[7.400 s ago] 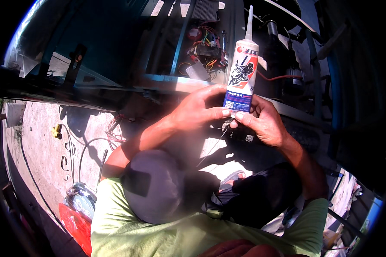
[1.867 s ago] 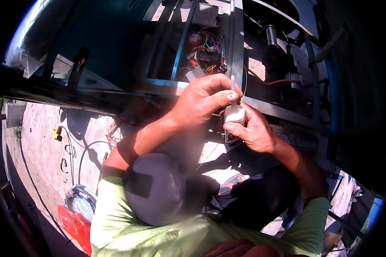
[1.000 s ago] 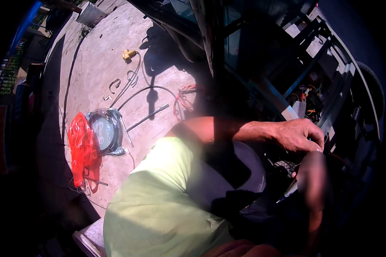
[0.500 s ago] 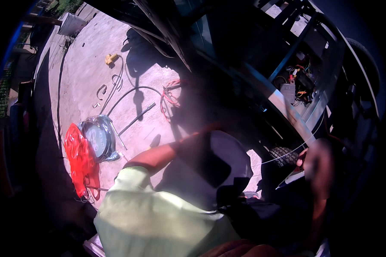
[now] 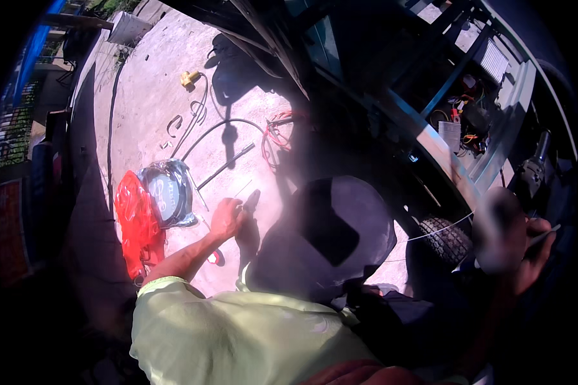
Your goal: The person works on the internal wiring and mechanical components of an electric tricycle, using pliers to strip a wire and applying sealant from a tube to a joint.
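Left hand (image 5: 226, 219) curled, grip unclear; right hand (image 5: 530, 258) gripping nozzled tube (image 5: 546, 235).
Plastic-bagged package (image 5: 168, 196) just left of left hand.

A white bucket (image 5: 129, 29) sits at upper left. On the sunlit ground (image 5: 151, 90) lie a yellow fitting (image 5: 189, 79) and, to its lower right, red wires (image 5: 275, 133) (loosely coiled). At right, a treaded tyre (image 5: 446, 241) appears near a metal frame (image 5: 439, 151).
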Demonstrator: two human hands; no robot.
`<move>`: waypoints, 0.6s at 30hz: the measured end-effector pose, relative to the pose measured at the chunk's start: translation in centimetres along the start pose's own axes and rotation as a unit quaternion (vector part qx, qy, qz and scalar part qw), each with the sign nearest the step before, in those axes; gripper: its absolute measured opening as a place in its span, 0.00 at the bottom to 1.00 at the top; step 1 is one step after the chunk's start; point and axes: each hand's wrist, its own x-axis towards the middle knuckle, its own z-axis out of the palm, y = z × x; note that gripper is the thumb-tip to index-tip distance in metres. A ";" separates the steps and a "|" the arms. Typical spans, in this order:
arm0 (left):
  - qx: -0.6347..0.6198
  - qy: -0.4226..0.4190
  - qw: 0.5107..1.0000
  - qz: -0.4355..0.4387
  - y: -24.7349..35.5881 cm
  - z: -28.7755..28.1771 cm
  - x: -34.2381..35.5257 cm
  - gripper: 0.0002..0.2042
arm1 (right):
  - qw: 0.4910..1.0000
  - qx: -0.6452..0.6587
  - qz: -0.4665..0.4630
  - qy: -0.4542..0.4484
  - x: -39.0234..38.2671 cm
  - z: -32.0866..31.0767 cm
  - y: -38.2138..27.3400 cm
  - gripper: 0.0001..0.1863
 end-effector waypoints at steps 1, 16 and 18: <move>0.028 0.012 0.999 -0.020 -0.4 -0.6 -0.6 0.19 | 0.999 0.014 0.020 -0.029 -0.4 -2.0 0.8 0.24; 0.045 -0.021 0.994 -0.094 1.8 2.4 -3.9 0.38 | 0.996 -0.081 0.039 -0.025 0.0 2.5 3.7 0.09; 0.054 -0.040 0.993 -0.097 1.3 2.6 -3.8 0.37 | 0.993 -0.097 0.035 -0.056 0.4 3.5 3.5 0.13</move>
